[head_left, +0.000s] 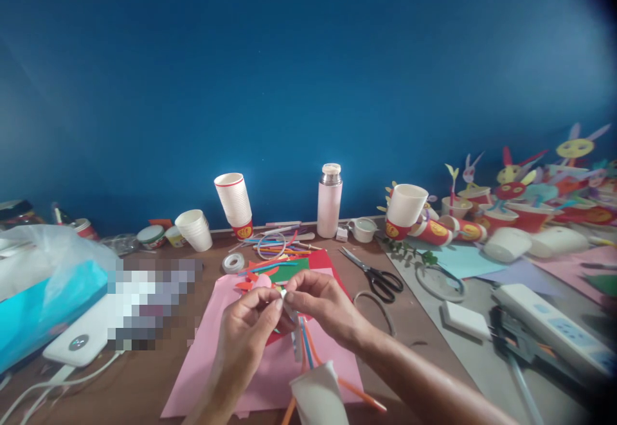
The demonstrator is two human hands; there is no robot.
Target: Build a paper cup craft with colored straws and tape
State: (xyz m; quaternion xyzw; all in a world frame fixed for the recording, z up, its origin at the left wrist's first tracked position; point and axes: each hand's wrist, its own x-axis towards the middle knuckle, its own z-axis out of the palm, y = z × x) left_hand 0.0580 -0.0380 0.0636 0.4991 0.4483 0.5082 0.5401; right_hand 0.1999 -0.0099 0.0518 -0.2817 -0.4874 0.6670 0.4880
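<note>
My left hand and my right hand meet over a sheet of pink paper. The fingertips of both are pinched together on a small white piece, too small to tell whether it is paper or tape. Orange and blue strips lie under and below the hands. A white paper cup lies tilted at the near edge, with orange strips beside it. Beyond the fingers are red paper cutouts, green paper and red paper, partly covered by my hands.
Black-handled scissors lie to the right, a tape roll to the left. Stacked paper cups, a pink thermos and another cup stack stand along the blue wall. Far right are a power strip and several cup crafts.
</note>
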